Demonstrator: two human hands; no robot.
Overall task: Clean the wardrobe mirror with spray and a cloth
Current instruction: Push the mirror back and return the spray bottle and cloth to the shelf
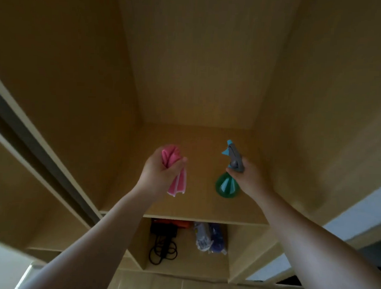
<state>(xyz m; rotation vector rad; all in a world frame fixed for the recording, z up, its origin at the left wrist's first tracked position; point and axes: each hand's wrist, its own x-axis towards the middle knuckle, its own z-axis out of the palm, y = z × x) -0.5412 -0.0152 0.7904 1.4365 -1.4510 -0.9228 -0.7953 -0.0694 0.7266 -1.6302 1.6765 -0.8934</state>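
My left hand (pixel 160 171) is closed around a bunched pink cloth (pixel 178 183), whose loose end hangs below the fist. My right hand (pixel 250 179) grips a spray bottle (pixel 227 185) by its neck; the bottle has a green body and a grey and blue trigger head pointing up and left. Both hands are held out over a wooden shelf (pixel 200 211) inside an open wardrobe compartment. No mirror surface can be made out in this view.
The wardrobe's sliding door edge and dark track (pixel 44 158) run diagonally at the left. Under the shelf, a lower compartment holds a black coiled cable with a charger (pixel 163 245) and a plastic-wrapped bundle (pixel 210 238). Wooden side walls enclose the compartment on both sides.
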